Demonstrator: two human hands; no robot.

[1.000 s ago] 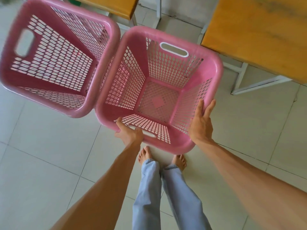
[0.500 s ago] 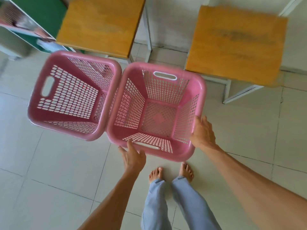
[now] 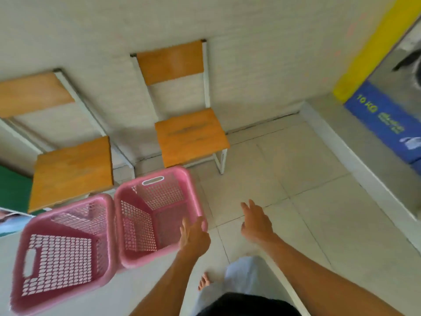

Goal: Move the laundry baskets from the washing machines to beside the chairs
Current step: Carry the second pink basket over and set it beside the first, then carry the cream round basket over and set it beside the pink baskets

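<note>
Two empty pink laundry baskets stand side by side on the tiled floor in front of two chairs. The right basket (image 3: 157,215) sits below the gap between the chairs; the left basket (image 3: 61,254) touches its left side. My left hand (image 3: 193,236) hovers at the right basket's near right corner, fingers apart, holding nothing. My right hand (image 3: 256,222) is over bare floor to the right of the baskets, fingers spread and empty.
Two wooden chairs with white metal frames, the left chair (image 3: 73,169) and the right chair (image 3: 191,133), stand against the wall. A washing machine front with a blue "10 KG" label (image 3: 385,119) and a raised step lies at the right. Open tiled floor (image 3: 307,201) stretches to the right of the baskets.
Both hands have let go of the right basket and pulled back. The view has risen and swung right, so the chairs' backs and the washing machine now show.
</note>
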